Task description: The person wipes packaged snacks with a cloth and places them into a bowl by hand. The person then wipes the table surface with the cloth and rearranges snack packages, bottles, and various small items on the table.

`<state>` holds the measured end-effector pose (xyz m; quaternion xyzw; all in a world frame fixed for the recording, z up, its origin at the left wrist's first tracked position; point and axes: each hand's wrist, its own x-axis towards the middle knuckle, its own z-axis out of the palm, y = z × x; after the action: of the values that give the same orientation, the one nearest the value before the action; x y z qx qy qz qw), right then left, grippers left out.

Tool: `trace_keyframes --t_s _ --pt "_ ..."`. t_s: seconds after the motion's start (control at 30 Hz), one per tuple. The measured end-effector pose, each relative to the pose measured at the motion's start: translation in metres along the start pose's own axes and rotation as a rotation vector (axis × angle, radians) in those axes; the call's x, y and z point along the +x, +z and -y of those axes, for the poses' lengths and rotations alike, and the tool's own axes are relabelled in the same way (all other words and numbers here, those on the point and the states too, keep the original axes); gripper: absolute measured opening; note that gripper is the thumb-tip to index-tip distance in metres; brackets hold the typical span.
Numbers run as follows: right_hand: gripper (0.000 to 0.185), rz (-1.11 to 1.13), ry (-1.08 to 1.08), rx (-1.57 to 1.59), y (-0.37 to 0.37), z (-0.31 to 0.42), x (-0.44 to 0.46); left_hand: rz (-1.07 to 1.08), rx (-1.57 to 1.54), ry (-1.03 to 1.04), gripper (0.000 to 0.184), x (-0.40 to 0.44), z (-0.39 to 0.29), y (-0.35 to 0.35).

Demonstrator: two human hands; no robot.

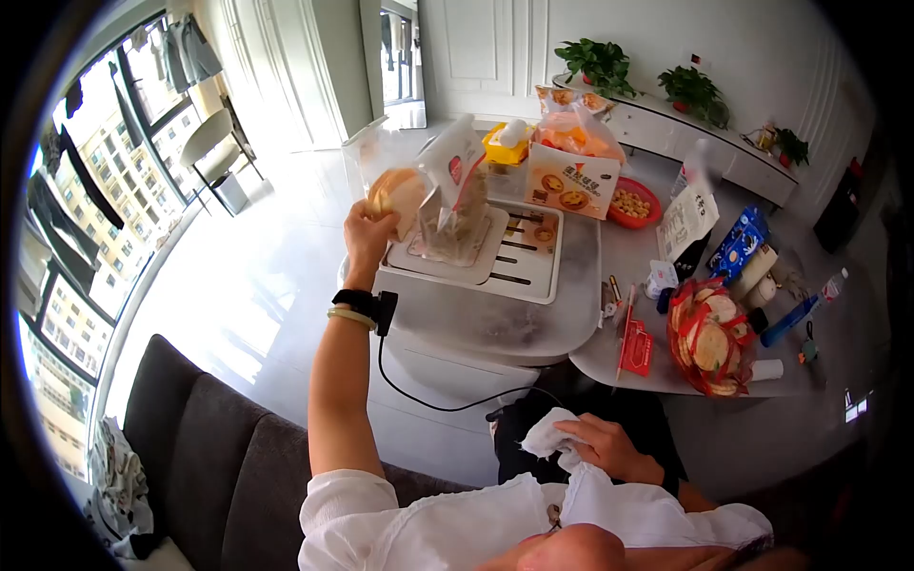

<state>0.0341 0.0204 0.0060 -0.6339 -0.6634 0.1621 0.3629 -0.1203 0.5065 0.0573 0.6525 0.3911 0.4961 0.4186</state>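
Head | tan item (400,195) pinched in left hand (368,231) | white cloth (549,433) bunched in right hand (614,449)

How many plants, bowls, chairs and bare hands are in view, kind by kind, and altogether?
Green leafy potted plants: 3
Round red plastic bowl: 1
Beige curved-back chair: 1
Bare hands, left and right: 2
Total: 7
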Motion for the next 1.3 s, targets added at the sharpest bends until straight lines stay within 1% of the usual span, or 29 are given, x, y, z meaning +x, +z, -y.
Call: trace_keyframes --t_s 0.1,0.13,0.23,0.27,0.3,0.37,0.43,0.5,0.57,0.6,0.63,0.67,0.7,0.77,0.83,0.93,1.03,1.1,1.3 --pt "0.046 -0.052 0.008 0.04 -0.005 -0.007 -0.016 -0.024 0.205 0.059 0.038 0.006 0.008 0.024" --pt "0.046 -0.072 0.006 0.05 -0.006 -0.011 -0.02 -0.012 0.286 0.097 0.041 0.007 0.012 0.028" --pt "0.046 -0.084 0.004 0.034 -0.013 -0.018 -0.032 0.13 0.293 0.095 0.052 -0.001 0.008 0.024" --pt "0.046 -0.054 0.026 0.024 -0.02 -0.016 -0.034 0.143 0.266 0.15 0.057 -0.01 0.001 0.022" --pt "0.046 -0.078 0.019 0.037 -0.024 -0.017 -0.036 0.152 0.235 0.208 0.062 -0.018 -0.005 0.018" --pt "0.046 -0.127 -0.004 0.071 -0.029 -0.021 -0.041 -0.154 0.478 0.391 0.062 -0.01 0.032 0.008" --pt "0.045 -0.163 0.004 0.097 -0.036 -0.024 -0.049 -0.264 0.336 0.35 0.048 -0.06 -0.026 0.009" --pt "0.045 -0.206 -0.002 0.123 -0.038 -0.032 -0.057 -0.23 0.298 0.545 0.033 -0.119 -0.072 0.026" --pt "0.045 -0.218 0.006 0.146 -0.042 -0.033 -0.063 0.115 0.088 0.501 0.024 -0.184 -0.098 0.062" --pt "0.045 -0.215 0.001 0.147 -0.042 -0.034 -0.067 0.341 0.092 0.541 0.025 -0.213 -0.117 0.085" --pt "0.045 -0.211 -0.007 0.146 -0.044 -0.033 -0.07 0.544 0.277 0.603 0.036 -0.237 -0.136 0.106" --pt "0.044 -0.201 -0.014 0.145 -0.047 -0.032 -0.073 0.646 0.297 0.563 0.044 -0.257 -0.141 0.131" --pt "0.044 -0.204 -0.028 0.142 -0.049 -0.03 -0.077 0.715 0.204 0.53 0.053 -0.268 -0.125 0.159" --pt "0.043 -0.208 -0.054 0.133 -0.055 -0.025 -0.086 0.819 0.338 0.455 0.064 -0.277 -0.112 0.214" --pt "0.043 -0.219 -0.051 0.126 -0.062 -0.02 -0.096 0.776 0.49 0.551 0.075 -0.276 -0.075 0.267" --pt "0.044 -0.249 -0.047 0.136 -0.073 -0.014 -0.107 0.678 0.94 0.464 0.08 -0.284 -0.083 0.314" --pt "0.044 -0.245 -0.05 0.127 -0.076 -0.023 -0.122 0.651 1.131 0.48 0.074 -0.264 -0.037 0.357" --pt "0.044 -0.228 -0.048 0.122 -0.081 -0.029 -0.127 0.622 1.101 0.47 0.07 -0.248 -0.01 0.371" --pt "0.042 -0.185 -0.015 0.178 -0.096 -0.039 -0.133 0.562 1.047 0.479 0.051 -0.238 0.001 0.375"
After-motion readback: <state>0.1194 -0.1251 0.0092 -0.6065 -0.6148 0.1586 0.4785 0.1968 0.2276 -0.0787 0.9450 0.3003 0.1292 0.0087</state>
